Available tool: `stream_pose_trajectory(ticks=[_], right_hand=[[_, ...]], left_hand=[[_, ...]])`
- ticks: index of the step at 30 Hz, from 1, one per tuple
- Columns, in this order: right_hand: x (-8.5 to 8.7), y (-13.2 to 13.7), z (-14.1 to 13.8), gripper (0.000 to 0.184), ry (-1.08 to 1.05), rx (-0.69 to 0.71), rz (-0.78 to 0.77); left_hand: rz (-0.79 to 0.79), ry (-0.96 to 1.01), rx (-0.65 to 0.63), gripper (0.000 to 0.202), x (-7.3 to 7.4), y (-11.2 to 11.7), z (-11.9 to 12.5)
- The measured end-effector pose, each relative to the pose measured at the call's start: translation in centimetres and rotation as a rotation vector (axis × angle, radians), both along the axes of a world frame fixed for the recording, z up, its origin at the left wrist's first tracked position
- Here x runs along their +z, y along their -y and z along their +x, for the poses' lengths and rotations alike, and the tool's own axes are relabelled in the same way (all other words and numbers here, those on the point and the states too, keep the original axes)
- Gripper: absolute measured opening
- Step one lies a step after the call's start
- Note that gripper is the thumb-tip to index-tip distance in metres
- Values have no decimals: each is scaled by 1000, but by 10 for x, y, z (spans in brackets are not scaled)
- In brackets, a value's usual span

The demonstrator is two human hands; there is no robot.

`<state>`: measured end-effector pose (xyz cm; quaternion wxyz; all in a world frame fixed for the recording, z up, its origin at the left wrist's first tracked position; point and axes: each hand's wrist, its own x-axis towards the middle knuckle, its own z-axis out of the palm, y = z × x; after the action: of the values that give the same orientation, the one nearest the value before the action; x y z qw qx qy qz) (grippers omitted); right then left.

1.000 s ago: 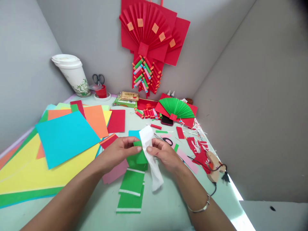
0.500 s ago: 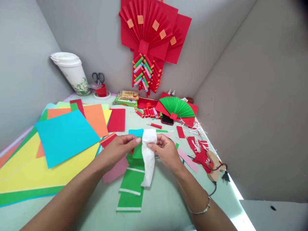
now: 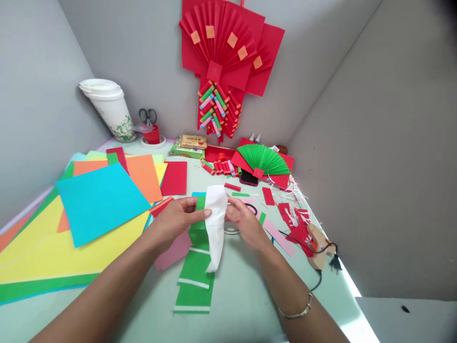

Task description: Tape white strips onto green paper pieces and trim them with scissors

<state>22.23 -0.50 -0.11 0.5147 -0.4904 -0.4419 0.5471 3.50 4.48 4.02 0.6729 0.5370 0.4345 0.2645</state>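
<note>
Both my hands meet over the middle of the pale green table (image 3: 250,305). My left hand (image 3: 176,221) pinches a small green paper piece (image 3: 201,204) together with the side of a white strip of tissue-like paper (image 3: 216,228). My right hand (image 3: 243,224) grips the other side of the white strip, which hangs down over green paper rectangles with white edges (image 3: 194,281) lying on the table. A pink paper piece (image 3: 174,250) lies under my left wrist.
A fan of large coloured sheets (image 3: 89,209) covers the left side. At the back stand a white lidded cup (image 3: 109,109), a red holder with scissors (image 3: 150,128), a snack packet (image 3: 189,145), small paper rolls (image 3: 221,167) and a green pleated fan (image 3: 262,162). Red scraps and a glue gun (image 3: 316,240) lie right.
My hands have moved closer together. The white strip swung from hanging toward the right to hanging straight down between them, and the green piece is now mostly hidden behind it.
</note>
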Motion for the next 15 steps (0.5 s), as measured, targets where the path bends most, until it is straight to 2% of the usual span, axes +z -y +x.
stream_pose_trajectory(ticks=[7,15], right_hand=[[-1,5,-11,29,11,-31,-89],[3,5,-5,30,11,-48,-97]], left_hand=[[61,-71,-27,27,-7,0,1],[172,-217,37,32,1,2,3]])
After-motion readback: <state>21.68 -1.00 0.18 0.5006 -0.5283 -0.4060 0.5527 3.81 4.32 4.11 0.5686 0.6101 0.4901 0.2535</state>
